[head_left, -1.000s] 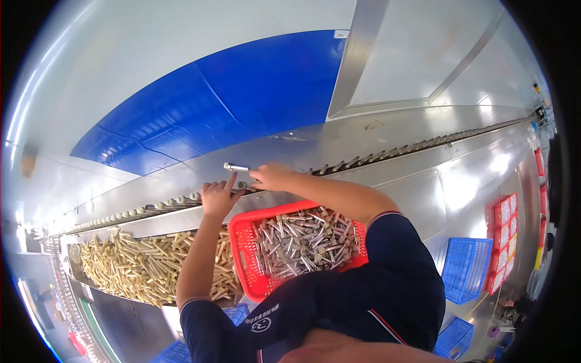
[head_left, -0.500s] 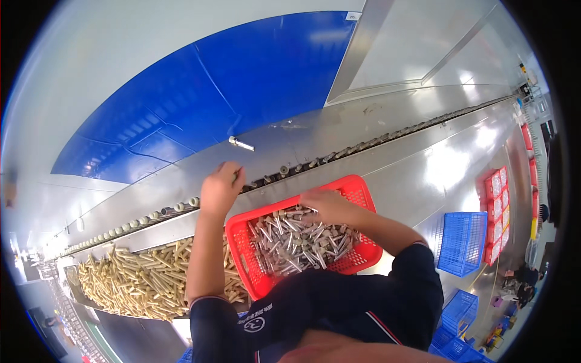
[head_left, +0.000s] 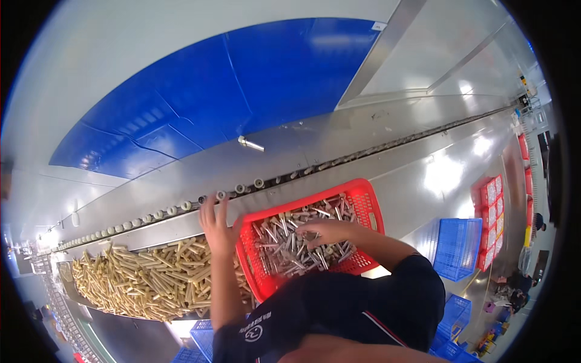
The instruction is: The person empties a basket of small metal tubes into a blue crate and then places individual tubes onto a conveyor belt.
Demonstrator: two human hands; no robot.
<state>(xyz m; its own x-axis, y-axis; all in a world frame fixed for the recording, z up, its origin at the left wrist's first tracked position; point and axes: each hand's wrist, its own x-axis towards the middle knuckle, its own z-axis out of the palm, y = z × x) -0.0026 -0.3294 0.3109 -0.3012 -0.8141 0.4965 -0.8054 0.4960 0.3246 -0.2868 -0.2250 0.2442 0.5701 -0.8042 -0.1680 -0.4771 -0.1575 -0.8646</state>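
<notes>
My left hand [head_left: 218, 225] is open, fingers apart, with its fingertips at the near edge of a track [head_left: 193, 201] of round pale-ended pieces. One such piece [head_left: 221, 195] sits right at the fingertips; whether they touch it I cannot tell. My right hand [head_left: 330, 230] reaches into a red plastic basket [head_left: 370, 209], thumb and fingers parted over a heap of small silvery metal fittings [head_left: 284, 242]. Nothing shows clearly between those fingers. Beyond the track, a single silvery fitting [head_left: 252, 144] lies on the steel surface.
Left of the basket, a trough holds a big pile of brass-coloured tubes [head_left: 151, 272]. A blue panel [head_left: 200, 85] rises behind the steel top [head_left: 417, 163]. Blue crates [head_left: 458, 248] and red trays [head_left: 491, 212] with packed goods stand at the right.
My left hand has come back from above the track to its near edge, its fingers now spread. The right hand has moved from the basket's far rim to over the fittings' middle.
</notes>
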